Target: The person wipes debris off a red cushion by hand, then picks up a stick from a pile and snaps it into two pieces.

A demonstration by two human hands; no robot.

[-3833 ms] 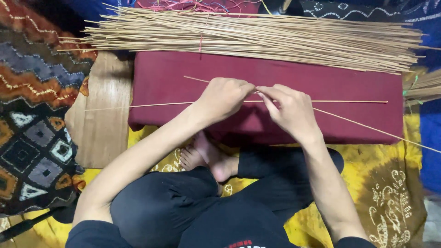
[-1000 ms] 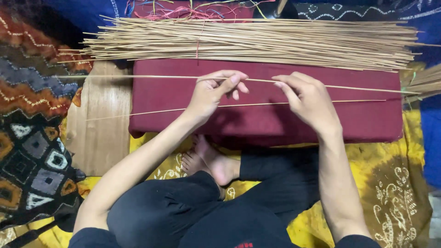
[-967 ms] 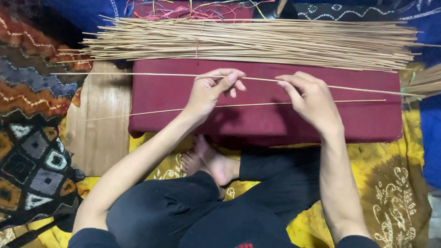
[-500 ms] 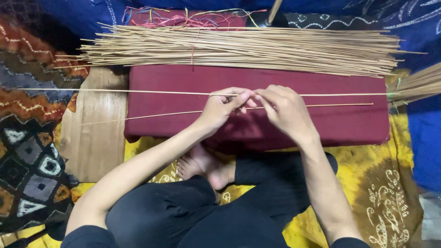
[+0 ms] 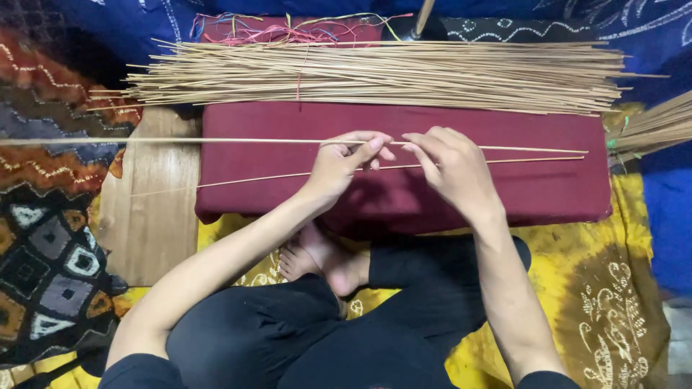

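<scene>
Left hand (image 5: 346,160) and right hand (image 5: 453,167) close together, each grip pinching the upper thin bamboo stick (image 5: 180,141) above the maroon cushion (image 5: 548,191), second stick (image 5: 245,179) lying just below across it, big bundle of sticks (image 5: 404,75) along the far edge, wooden board (image 5: 148,216) at left

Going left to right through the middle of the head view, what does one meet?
Patterned woven rug → bare wooden board → dark red cushion → left hand pinching a thin pale stick → right hand → yellow patterned cloth → blue fabric.
</scene>
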